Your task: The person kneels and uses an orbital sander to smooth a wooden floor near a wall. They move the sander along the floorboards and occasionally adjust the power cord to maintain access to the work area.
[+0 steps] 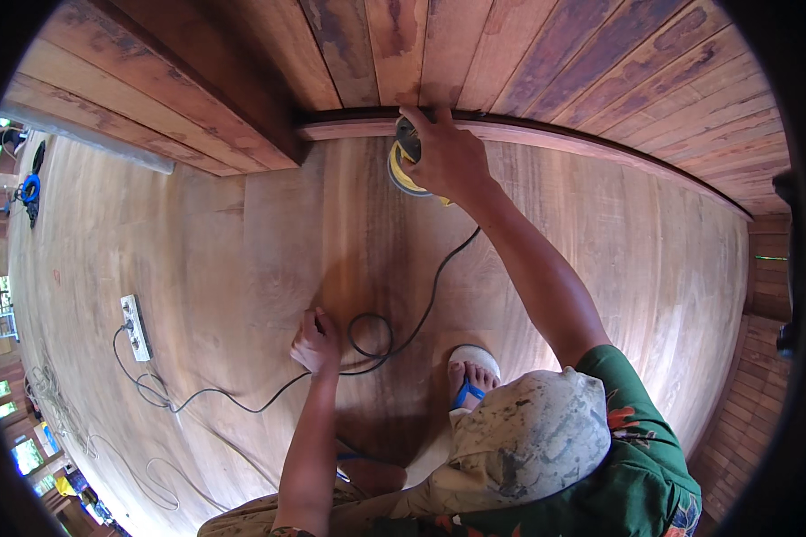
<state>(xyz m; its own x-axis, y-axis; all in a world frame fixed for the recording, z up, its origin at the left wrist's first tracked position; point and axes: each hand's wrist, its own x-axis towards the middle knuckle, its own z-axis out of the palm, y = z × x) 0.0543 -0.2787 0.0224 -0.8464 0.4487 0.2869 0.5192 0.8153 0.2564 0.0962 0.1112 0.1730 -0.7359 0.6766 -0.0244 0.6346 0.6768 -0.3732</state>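
Note:
My right hand (448,154) reaches forward and wraps round the dark top of a yellow and black sander (409,174). The sander sits flat on the wooden floor (269,224), close against the baseboard. From it a black cord (437,273) runs back toward me and makes a loop on the floor. My left hand (316,342) is curled into a loose fist just left of that loop, low over the boards. Nothing shows in its fingers. The cord passes by my left wrist.
A plank wall (528,54) rises ahead, with a thick wooden post (215,80) at left. A white power strip (136,328) lies left, the black cord plugged into it. Pale cable (157,483) trails at lower left. My sandalled foot (471,376) is behind the loop.

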